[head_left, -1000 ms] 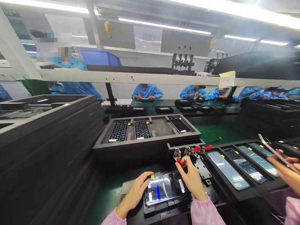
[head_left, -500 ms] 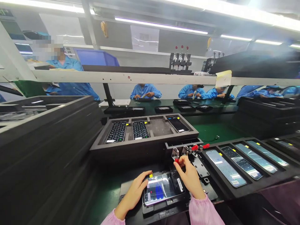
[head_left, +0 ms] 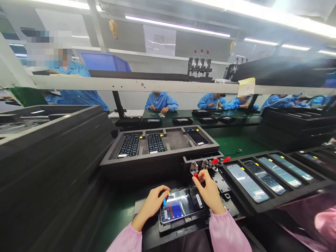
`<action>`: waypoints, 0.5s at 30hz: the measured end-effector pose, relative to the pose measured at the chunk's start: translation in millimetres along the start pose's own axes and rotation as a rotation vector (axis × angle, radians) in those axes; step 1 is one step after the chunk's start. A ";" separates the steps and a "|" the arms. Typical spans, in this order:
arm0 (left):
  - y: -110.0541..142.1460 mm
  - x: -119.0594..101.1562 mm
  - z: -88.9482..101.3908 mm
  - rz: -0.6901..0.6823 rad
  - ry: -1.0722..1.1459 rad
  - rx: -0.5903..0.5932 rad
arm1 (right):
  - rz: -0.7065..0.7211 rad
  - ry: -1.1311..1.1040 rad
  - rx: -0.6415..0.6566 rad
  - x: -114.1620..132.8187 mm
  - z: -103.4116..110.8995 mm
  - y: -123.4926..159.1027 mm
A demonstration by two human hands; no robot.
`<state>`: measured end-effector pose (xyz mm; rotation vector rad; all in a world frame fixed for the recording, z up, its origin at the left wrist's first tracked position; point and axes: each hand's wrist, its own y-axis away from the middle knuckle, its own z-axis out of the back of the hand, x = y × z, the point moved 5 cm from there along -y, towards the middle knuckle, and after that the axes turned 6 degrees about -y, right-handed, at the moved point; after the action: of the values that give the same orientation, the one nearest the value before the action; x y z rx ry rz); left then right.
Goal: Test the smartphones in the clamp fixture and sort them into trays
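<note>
Lying beside left grip: phone

Right hand: thumb and forefinger closed about the red clamp handle, back of hand up, palm partly hidden. Forearm comes up from below it, angled leftward; pink sleeve to the wrist. Left hand: left of the handle and nearer the body, fingers together, bent, pointing toward its side. Left wrist bare, pink sleeve behind.
</note>
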<state>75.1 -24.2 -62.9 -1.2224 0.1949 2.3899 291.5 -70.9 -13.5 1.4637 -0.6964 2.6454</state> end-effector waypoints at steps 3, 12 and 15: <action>1.0 -4.3 -0.6 -0.021 0.002 -0.017 | -0.007 -0.053 -0.018 9.8 5.4 2.8; 2.6 -13.9 -3.6 -0.062 0.025 -0.044 | 0.166 -0.174 -0.369 55.0 62.4 -7.9; 1.9 -18.4 -7.4 -0.070 0.033 -0.051 | 0.276 -0.056 -0.439 62.7 75.3 -21.6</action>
<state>89.1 -34.1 -52.8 -1.2714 0.1008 2.3291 322.0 -92.9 79.5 1.3969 -1.4674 2.4038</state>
